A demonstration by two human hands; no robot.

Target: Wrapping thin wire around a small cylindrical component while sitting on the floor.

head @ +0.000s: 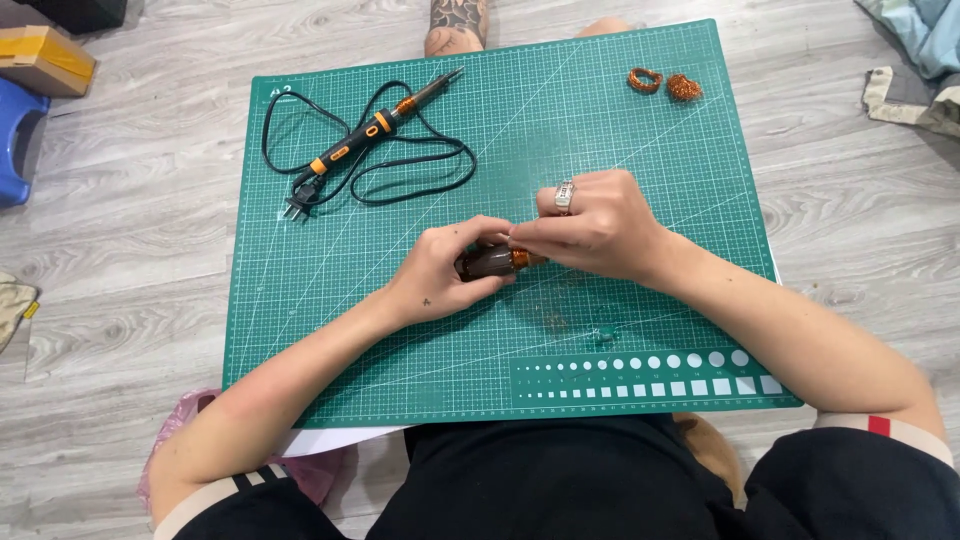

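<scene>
My left hand [447,272] grips a small dark cylindrical part with a copper-coloured winding [497,261] just above the green cutting mat [640,150]. My right hand [596,225], with a ring on one finger, has its fingertips pinched on the copper end of the same part. Both hands meet over the middle of the mat and hide most of the part.
A black and orange soldering iron [372,130] with its coiled black cord and plug lies at the mat's back left. Two small coils of copper wire [663,84] sit at the back right. Boxes [45,58] and cloth [915,60] lie on the wooden floor around the mat.
</scene>
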